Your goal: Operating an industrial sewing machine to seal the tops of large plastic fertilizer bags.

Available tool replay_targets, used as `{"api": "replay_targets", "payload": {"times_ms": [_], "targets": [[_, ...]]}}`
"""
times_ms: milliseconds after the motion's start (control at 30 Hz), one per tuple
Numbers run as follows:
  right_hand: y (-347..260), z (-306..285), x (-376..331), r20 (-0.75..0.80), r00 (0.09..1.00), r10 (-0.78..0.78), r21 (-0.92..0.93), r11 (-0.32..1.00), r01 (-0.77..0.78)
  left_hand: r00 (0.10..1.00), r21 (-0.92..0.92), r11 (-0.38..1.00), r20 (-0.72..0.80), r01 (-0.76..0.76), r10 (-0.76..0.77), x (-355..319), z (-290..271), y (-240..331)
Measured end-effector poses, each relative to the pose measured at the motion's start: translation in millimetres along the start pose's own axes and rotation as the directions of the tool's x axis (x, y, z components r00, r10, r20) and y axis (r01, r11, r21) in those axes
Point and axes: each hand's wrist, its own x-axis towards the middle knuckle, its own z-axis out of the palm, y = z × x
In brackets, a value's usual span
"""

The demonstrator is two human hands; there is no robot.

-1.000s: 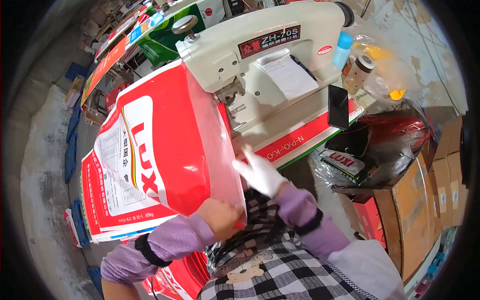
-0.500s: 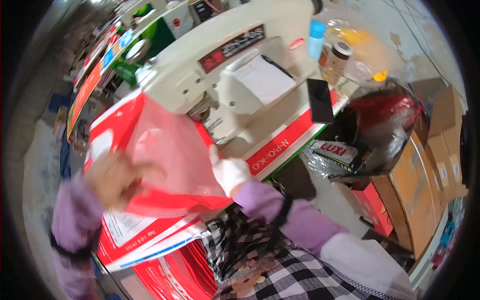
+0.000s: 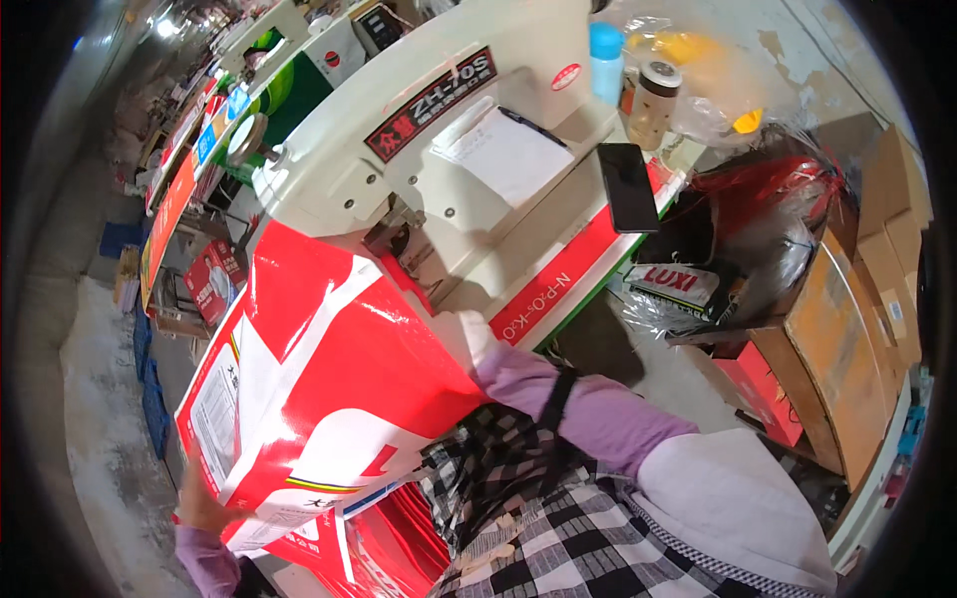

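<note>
A large red and white printed plastic bag (image 3: 384,334) lies spread before me, its upper edge at the needle area of a cream sewing machine (image 3: 324,174). At the bag's lower left edge, my left hand (image 3: 206,506) is closed on the plastic, its fingers partly behind the sheet. My right hand (image 3: 467,339), in a white covering, holds the bag's right edge close to the needle area. Its fingertips are mostly hidden by the bag and the angle.
A stack of red bags (image 3: 399,538) lies below the work. On the machine bed are a black phone (image 3: 628,187), white paper (image 3: 513,154) with a pen, a blue bottle (image 3: 605,65) and a tumbler (image 3: 653,105). Cardboard boxes (image 3: 832,349) stand at the right.
The bag has swung over, so its printed red and white face now shows instead of the pale inside. My left hand went down and left with its edge; my right hand barely moved.
</note>
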Motion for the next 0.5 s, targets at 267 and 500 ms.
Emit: {"api": "replay_targets", "payload": {"times_ms": [267,500], "targets": [[-28,-124,-62,-0.077,0.962,-0.260,0.694,0.680,0.239,0.811,0.276,0.847,-0.522,0.454,-0.265,-25,18,-201],[-42,-115,-91,0.175,0.968,-0.179,0.897,0.435,-0.082,0.569,-0.607,0.782,-0.595,0.144,-0.567,-109,54,-195]]}}
